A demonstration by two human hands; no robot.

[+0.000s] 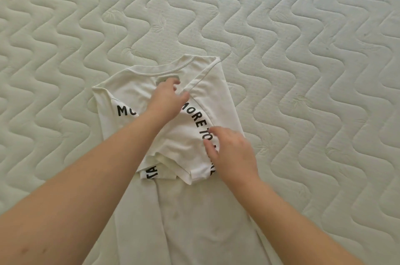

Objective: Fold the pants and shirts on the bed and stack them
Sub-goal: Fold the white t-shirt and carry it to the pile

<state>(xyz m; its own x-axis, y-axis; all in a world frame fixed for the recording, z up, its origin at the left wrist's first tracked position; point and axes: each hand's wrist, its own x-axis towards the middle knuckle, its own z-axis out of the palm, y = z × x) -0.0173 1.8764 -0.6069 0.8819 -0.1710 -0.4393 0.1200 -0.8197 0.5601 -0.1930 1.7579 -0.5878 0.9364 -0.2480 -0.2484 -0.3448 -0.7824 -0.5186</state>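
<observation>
Folding a white shirt on the bed, I am working near the collar end of the garment in the head view, the only view there is. My left hand is reaching across the upper back of the shirt, its fingers loosely curled and touching the cloth by the neck label; whether they are pinching the fabric I cannot tell. My right hand is resting on the folded-in right side, its fingers relaxed and pressing down on the black lettering, grasping nothing.

The step in hand appears to be the side folds: both sleeves are lying turned in over the back, and the long lower part of the shirt is lying unfolded toward me. The next move, as I judge it, is calling for smoothing those side panels and bringing the hem up to the collar without letting the sleeves slip out.

The shirt is lying face down in the middle of the quilted mattress, off-white, with bold black words running along the folded sleeve and a ribbed neckline at the far edge. No stack is showing here.
</observation>
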